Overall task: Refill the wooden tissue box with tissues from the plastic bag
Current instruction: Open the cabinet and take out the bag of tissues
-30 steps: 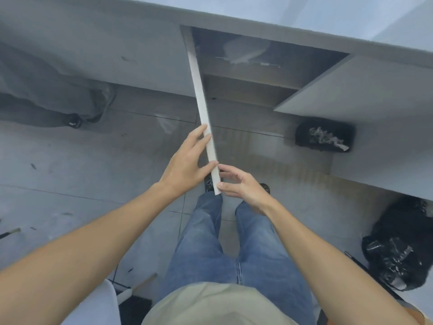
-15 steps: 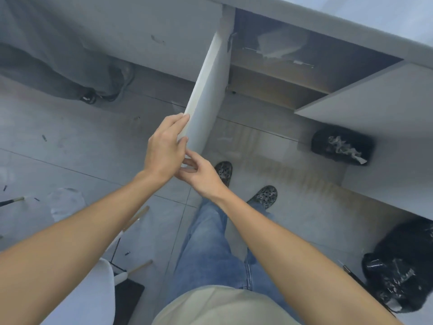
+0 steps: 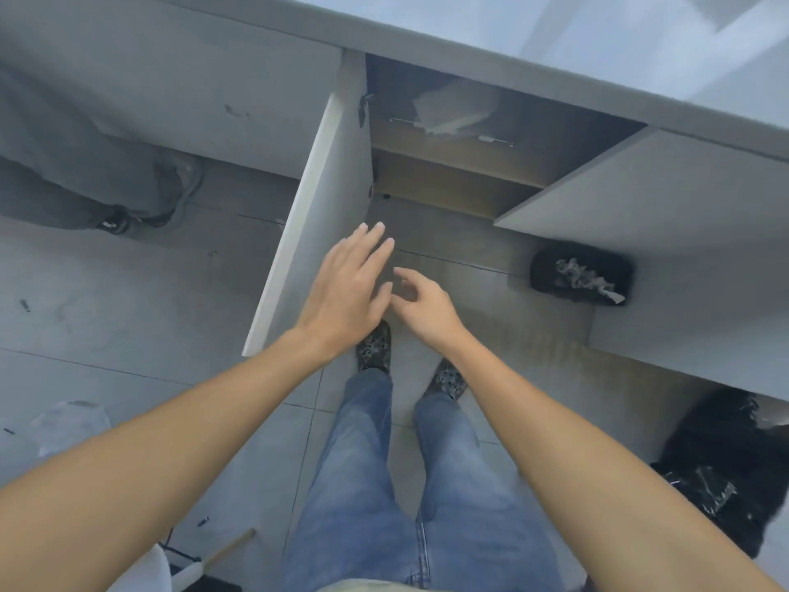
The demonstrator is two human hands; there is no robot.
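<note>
Tissue pack [image 3: 452, 108], a pale bundle apparently in plastic, is lying on the upper shelf inside the open cabinet [image 3: 461, 173], ahead of and above both hands, its long axis running left to right. Left hand [image 3: 348, 292], fingers spread, and right hand [image 3: 420, 307], loosely curled, are both reaching empty, the left leading. Half a second earlier both were gripping the left cabinet door [image 3: 320, 224]; now they are hanging free of it.

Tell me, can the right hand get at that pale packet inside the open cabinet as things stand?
Probably yes. The cabinet door stands swung open to the left, the right hand is empty, and nothing lies between it and the pale packet on the shelf. It sits deep, so bending may be needed.
</note>
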